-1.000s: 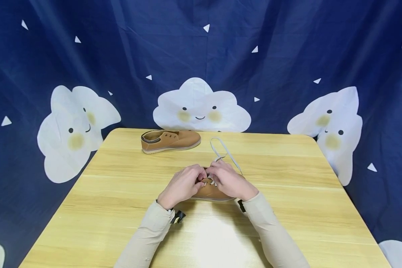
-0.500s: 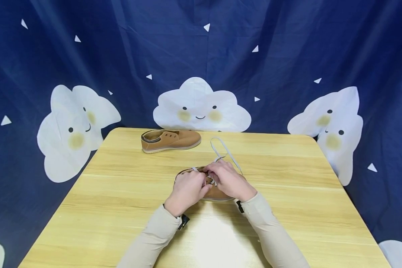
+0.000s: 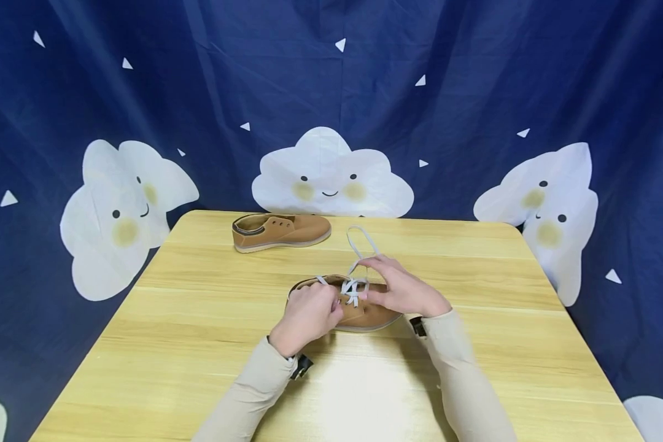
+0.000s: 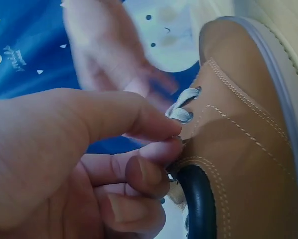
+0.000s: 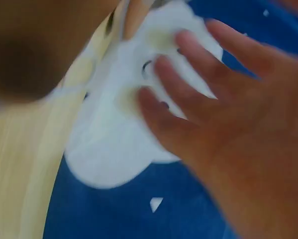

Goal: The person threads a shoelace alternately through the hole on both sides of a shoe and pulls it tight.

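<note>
A tan shoe (image 3: 376,316) stands on the table with its toe to the right. White shoelace (image 3: 350,287) crosses its front eyelets, and a long loop lies on the table behind it. My left hand (image 3: 306,314) is at the near eyelet flap; in the left wrist view its thumb and forefinger (image 4: 156,117) pinch what seems to be the lace end, mostly hidden by the fingertips. My right hand (image 3: 403,293) hovers over the toe side, beside the lacing. Its fingers (image 5: 183,94) are spread, with nothing gripped, in the blurred right wrist view.
A second tan shoe (image 3: 304,233), with no lace in its visible eyelets, stands at the back left of the wooden table (image 3: 199,344). A dark blue curtain (image 3: 442,116) printed with clouds hangs behind and at both sides.
My left hand came out of the shoe opening to the near eyelets, uncovering lace over the far collar. My right hand left the lacing, moved right and spread its fingers. The second shoe stayed put.
</note>
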Demonstrator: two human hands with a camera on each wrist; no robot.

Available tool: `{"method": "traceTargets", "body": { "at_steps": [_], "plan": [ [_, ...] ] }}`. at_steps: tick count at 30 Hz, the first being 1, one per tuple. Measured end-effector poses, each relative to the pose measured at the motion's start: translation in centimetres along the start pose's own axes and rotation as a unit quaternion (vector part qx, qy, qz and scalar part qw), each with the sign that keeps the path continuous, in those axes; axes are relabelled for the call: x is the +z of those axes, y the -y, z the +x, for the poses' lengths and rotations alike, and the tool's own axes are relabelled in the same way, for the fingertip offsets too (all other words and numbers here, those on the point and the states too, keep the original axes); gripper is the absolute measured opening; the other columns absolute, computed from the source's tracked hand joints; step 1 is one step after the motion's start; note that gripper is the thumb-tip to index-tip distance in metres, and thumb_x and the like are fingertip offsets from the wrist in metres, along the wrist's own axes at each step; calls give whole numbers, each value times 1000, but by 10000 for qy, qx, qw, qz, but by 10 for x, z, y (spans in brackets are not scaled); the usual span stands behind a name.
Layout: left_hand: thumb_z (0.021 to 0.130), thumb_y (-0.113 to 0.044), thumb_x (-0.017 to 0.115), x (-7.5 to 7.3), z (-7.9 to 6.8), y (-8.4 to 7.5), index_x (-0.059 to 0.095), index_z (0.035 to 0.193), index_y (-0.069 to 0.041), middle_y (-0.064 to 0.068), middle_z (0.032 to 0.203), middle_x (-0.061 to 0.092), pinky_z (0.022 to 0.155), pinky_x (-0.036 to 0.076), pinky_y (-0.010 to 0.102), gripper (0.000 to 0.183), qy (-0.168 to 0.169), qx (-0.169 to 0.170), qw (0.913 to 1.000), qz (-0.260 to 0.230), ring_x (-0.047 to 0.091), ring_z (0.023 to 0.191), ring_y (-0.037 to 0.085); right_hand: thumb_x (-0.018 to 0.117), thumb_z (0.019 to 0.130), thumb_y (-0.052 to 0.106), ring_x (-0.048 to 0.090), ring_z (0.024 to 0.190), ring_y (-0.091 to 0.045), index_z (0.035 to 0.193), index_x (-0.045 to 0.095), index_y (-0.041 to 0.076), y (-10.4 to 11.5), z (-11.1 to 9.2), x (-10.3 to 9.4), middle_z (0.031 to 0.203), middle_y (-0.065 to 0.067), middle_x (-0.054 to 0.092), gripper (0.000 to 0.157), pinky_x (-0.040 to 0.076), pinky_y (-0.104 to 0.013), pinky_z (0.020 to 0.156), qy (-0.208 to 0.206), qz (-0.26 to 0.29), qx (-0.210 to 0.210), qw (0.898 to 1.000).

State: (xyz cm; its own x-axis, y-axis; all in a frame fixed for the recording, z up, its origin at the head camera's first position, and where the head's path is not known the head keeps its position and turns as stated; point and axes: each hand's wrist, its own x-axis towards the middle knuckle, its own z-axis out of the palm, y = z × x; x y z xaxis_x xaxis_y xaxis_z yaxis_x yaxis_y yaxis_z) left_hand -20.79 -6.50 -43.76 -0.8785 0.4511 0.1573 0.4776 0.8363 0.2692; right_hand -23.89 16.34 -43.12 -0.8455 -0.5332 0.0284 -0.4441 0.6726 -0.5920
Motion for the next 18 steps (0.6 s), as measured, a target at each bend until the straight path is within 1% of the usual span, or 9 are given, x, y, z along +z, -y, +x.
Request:
{"method": "traceTargets", "body": {
  "at_steps": [3,4,5,7,9,12,14,16,18],
  "plan": [
    [83,-18,69,-2,0,1,38,54,-27,-16,51,33,45,28,25,44,130,-7,9993,-364,33,48,4,86,84,40,35,152,-41,158,36,1,-8,-3,-1,161,-20,41,97,36,-58,120,724,-6,544,9959],
    [82,-18,69,-2,0,1,38,54,-27,-16,51,33,45,29,25,43,121,-25,9991,-405,34,48,4,88,81,41,35,152,-41,158,34,0,-10,-3,1,161,-21,40,103,36,-58,121,893,-47,643,9939],
    [84,-19,69,-2,1,1,37,53,-27,-16,50,32,45,29,25,45,113,-47,9991,-414,33,48,4,90,79,40,38,150,-40,158,35,-1,-12,-2,3,160,-21,42,104,36,-56,121,1014,-74,674,9925],
    [89,-24,70,-1,1,1,35,51,-26,-16,49,30,44,28,25,51,47,-119,9994,-315,32,48,4,93,76,36,43,147,-38,155,38,-2,-14,1,7,156,-20,47,104,38,-54,120,1112,-102,692,9913],
    [92,-30,72,1,2,0,35,49,-26,-15,47,29,43,28,26,58,-143,-199,9997,-96,33,47,6,94,74,32,47,143,-37,152,45,0,-14,4,11,151,-18,52,97,39,-53,119,1110,-90,626,9918],
    [92,-38,77,4,2,-3,36,49,-25,-14,47,33,41,29,25,61,-330,-267,9987,274,37,46,7,95,73,27,50,140,-36,148,50,2,-15,6,14,147,-16,56,90,41,-53,118,1102,-33,597,9921],
    [92,-35,78,6,1,-5,37,51,-25,-13,49,36,40,29,25,59,-459,-245,9976,457,39,45,7,95,73,25,51,138,-34,146,51,4,-16,7,15,144,-15,58,88,41,-52,117,1100,76,663,9917],
    [93,-31,76,8,2,-6,34,53,-25,-13,50,34,39,27,24,58,-525,-212,9966,594,37,45,7,95,73,24,53,137,-32,147,51,5,-18,7,15,143,-14,58,88,42,-50,117,1097,171,783,9907],
    [93,-25,73,9,1,-6,32,53,-25,-13,49,29,39,23,23,58,-524,-193,9970,532,31,44,6,96,72,24,56,133,-29,145,52,6,-18,8,15,141,-12,59,87,44,-48,115,1082,232,910,9897]
  ]
}}
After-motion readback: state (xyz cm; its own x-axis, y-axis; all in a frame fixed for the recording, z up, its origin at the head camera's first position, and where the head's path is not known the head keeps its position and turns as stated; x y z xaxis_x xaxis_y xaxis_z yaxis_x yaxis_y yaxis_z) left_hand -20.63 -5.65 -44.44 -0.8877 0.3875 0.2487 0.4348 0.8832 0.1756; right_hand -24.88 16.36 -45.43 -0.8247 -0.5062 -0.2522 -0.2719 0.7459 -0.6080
